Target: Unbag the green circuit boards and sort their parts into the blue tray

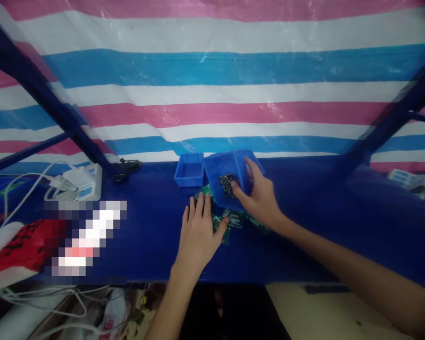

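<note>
My right hand (260, 196) grips the right wall of a blue bin (216, 165), thumb inside and fingers over the far side. The bin is tilted, and small dark metallic parts (227, 185) lie in it near my thumb. Green circuit boards (233, 218) are spread on the blue table under and in front of the bin. My left hand (198, 231) rests palm down with fingers spread, touching the boards at their left side. A smaller blue bin (189, 172) stands upright to the left of the tilted one. Part of another blue bin shows behind my right fingers.
On the left are a white power strip (92, 182) with cables, a black object (129, 164) and a red and white bag (21, 245). Blue frame posts rise at both sides before a striped sheet (212, 71). More white items (407, 182) lie at far right.
</note>
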A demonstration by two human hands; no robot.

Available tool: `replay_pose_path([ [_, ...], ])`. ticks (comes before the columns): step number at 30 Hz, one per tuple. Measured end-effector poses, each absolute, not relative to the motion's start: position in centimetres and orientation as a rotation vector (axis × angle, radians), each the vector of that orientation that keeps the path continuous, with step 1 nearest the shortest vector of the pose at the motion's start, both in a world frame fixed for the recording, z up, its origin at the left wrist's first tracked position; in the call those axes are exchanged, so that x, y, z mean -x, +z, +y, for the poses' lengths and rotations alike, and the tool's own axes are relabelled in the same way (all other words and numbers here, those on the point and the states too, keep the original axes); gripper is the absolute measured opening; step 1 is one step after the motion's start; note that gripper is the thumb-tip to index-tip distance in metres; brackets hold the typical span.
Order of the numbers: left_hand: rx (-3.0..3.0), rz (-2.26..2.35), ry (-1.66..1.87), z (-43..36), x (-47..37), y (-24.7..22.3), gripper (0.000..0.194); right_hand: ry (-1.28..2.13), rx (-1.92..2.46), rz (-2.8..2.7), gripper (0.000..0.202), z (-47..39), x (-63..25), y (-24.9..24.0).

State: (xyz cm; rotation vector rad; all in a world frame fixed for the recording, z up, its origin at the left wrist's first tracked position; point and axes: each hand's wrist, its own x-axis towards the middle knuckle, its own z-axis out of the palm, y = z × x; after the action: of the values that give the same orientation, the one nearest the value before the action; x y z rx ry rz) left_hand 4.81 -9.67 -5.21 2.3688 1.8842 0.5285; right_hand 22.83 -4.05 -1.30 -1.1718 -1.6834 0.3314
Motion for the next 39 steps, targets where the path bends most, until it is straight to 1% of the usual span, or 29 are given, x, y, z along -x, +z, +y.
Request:
replay_pose_path([
  [6, -2.397, 1.945, 0.504, -9.6, -5.0, -5.7, 0.085, 0.099, 1.144, -1.822, 0.069, -4.9, -21.8, -1.4],
  [13, -2.429, 1.944, 0.506, -9.6, -5.0, -5.7, 0.082, 0.008, 1.108, -1.917, 0.076, -4.9, -21.7, -1.7],
  [17, -2.419, 1.942, 0.508, -9.5, -5.0, -5.6, 0.079, -0.066, 1.011, -2.027, 0.082, -4.7, -22.7, -1.5],
  [21, -2.416, 1.931, 0.495, -9.5, -4.9, -5.7, 0.080, -0.131, 0.901, -2.162, 0.087, -4.2, -24.3, -0.9],
  [26, -2.413, 1.882, 0.513, -9.6, -4.7, -5.7, 0.081, -0.126, 0.835, -2.288, 0.084, -3.2, -27.0, 0.4],
  [31, -2.351, 1.825, 0.541, -9.8, -4.5, -5.6, 0.081, -0.030, 0.923, -2.331, 0.080, -2.4, -29.4, 1.2],
  [33, -2.338, 1.788, 0.598, -9.8, -4.3, -5.2, 0.077, -0.024, 0.993, -2.300, 0.079, -2.4, -29.9, 1.2],
  [35, -2.329, 1.768, 0.726, -9.7, -3.9, -4.1, 0.068, -0.053, 1.038, -2.187, 0.080, -2.3, -30.0, 1.3],
  [38, -2.344, 1.758, 0.994, -8.8, -3.5, -1.1, 0.051, -0.084, 1.033, -1.934, 0.076, -1.6, -28.9, 2.1],
  [39, -2.372, 1.733, 1.062, -8.2, -3.5, 0.1, 0.048, -0.064, 1.036, -1.868, 0.074, -1.1, -28.2, 2.5],
])
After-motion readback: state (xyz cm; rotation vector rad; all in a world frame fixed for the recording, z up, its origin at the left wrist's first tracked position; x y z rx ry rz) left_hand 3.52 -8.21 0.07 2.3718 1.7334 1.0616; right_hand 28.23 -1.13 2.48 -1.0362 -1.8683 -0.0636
